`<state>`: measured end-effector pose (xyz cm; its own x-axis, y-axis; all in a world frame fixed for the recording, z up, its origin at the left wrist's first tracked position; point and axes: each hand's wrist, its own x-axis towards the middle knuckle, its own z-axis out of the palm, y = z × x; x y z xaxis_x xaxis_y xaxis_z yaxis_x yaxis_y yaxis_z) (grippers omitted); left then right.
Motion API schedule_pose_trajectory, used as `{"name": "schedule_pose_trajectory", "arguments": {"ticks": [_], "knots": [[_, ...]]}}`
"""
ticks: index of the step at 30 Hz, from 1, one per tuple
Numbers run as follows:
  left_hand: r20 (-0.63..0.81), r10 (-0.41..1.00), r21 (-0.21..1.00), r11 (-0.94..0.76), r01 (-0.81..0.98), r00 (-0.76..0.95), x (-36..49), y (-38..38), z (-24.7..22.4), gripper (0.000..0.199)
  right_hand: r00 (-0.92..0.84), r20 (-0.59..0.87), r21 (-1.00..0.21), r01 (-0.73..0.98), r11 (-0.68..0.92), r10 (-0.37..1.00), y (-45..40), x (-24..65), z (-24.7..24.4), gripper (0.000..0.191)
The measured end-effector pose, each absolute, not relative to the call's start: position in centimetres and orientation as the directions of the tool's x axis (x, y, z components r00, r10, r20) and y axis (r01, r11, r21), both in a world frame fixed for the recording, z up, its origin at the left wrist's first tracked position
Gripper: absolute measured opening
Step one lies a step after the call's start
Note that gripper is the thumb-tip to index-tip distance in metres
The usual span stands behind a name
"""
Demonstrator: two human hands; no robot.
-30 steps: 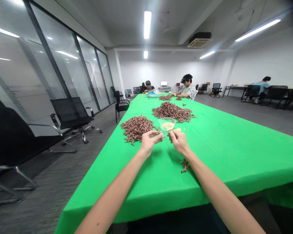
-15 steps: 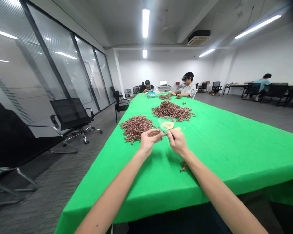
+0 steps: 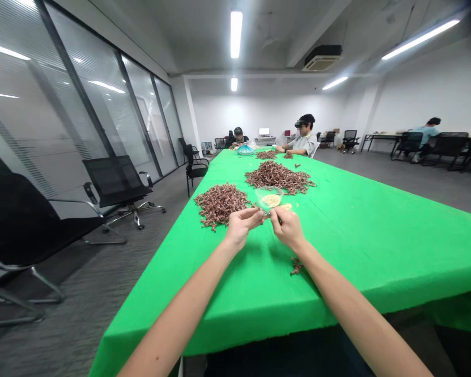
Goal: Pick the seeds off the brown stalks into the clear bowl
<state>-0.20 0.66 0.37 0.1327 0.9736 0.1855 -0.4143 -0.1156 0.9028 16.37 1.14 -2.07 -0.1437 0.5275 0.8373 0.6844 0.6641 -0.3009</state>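
Over the green-covered table [image 3: 361,235], my left hand [image 3: 241,226] pinches a small reddish-brown piece, mostly hidden by the fingers. Close beside it, my right hand [image 3: 287,226] is closed on a small, thin dark object whose kind I cannot make out; the fingertips of both hands almost meet. Just beyond them stands a clear bowl [image 3: 270,198] with pale bits inside. A pile of reddish-brown knobbly pieces [image 3: 222,205] lies to the left, and a larger pile [image 3: 279,177] sits behind the bowl. Some brown scraps [image 3: 297,266] lie by my right forearm.
Pale bits [image 3: 287,207] lie beside the bowl. Farther along the table are smaller brown piles [image 3: 266,155], a blue plastic bag [image 3: 245,150] and two seated people. Black chairs [image 3: 120,180] stand left of the table. Another person sits at the far right.
The whole view has shifted slightly. Both hands remain together in front of the bowl, with hardly any movement of the fingers.
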Motion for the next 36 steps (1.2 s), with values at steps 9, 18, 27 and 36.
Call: {"name": "schedule_pose_trajectory", "arguments": {"ticks": [9, 18, 27, 36], "knots": [[0.207, 0.963, 0.940, -0.147, -0.307, 0.172, -0.48, 0.49, 0.33, 0.036, -0.123, 0.859, -0.258, 0.734, 0.628, 0.497, 0.78, 16.37, -1.83, 0.037], [0.286, 0.952, 0.923, -0.244, -0.297, 0.106, -0.30, 0.56, 0.27, 0.034, -0.091, 0.855, -0.260, 0.778, 0.572, 0.511, 0.67, 15.78, -1.91, 0.039], [0.401, 0.912, 0.898, -0.372, -0.237, 0.090, 0.00, 0.38, 0.36, 0.045, -0.003, 0.812, -0.422, 0.687, 0.591, 0.583, 0.84, 15.48, -2.02, 0.040], [0.344, 0.936, 0.911, -0.311, -0.272, 0.080, 0.14, 0.38, 0.43, 0.043, -0.003, 0.776, -0.515, 0.575, 0.636, 0.631, 0.88, 15.66, -2.02, 0.041]]}}
